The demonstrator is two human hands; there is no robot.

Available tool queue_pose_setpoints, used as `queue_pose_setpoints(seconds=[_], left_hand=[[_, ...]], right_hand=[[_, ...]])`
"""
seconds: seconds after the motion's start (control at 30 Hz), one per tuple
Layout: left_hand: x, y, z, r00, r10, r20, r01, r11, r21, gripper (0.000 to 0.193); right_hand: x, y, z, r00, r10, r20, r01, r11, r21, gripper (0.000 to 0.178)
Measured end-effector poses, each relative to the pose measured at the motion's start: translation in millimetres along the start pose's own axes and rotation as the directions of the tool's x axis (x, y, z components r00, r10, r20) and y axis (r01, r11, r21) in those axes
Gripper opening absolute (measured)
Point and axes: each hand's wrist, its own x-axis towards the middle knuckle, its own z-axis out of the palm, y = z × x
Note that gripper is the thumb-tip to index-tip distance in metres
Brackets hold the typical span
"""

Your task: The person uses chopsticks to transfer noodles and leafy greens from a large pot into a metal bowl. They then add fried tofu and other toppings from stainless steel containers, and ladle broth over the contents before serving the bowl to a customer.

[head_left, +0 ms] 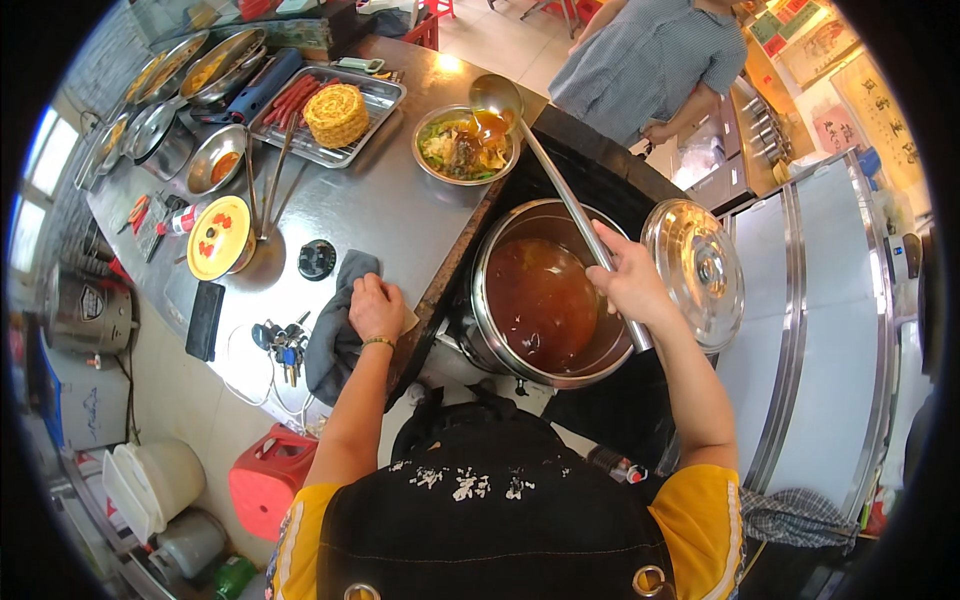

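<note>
My right hand is closed around the long metal handle of a ladle. The ladle's scoop is tipped over the far edge of a steel bowl, and orange broth shows at its lip, above the food. Noodles, greens and dark minced topping fill that bowl. Under the handle stands a large steel pot of reddish-brown broth. My left hand rests at the counter edge, its fingers curled on a dark grey cloth.
A glass lid lies right of the pot. On the steel counter are a tray with sausages and a stacked yellow food, a yellow-lidded pot, a black round lid and keys. Another person stands beyond.
</note>
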Motion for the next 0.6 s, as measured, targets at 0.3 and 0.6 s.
queue_pose_setpoints(seconds=[0.3, 0.6], left_hand=[[-3, -2, 5, 1.0, -0.018, -0.002, 0.018, 1.0, 0.024, 0.013], [-3, 7, 5, 1.0, 0.006, 0.029, -0.008, 0.998, 0.057, 0.014]], right_hand=[[-102, 7, -29, 0.971, 0.226, -0.071, -0.197, 0.937, 0.29, 0.063], [-84, 157, 11, 0.936, 0.347, -0.056, -0.352, 0.929, -0.115, 0.057]])
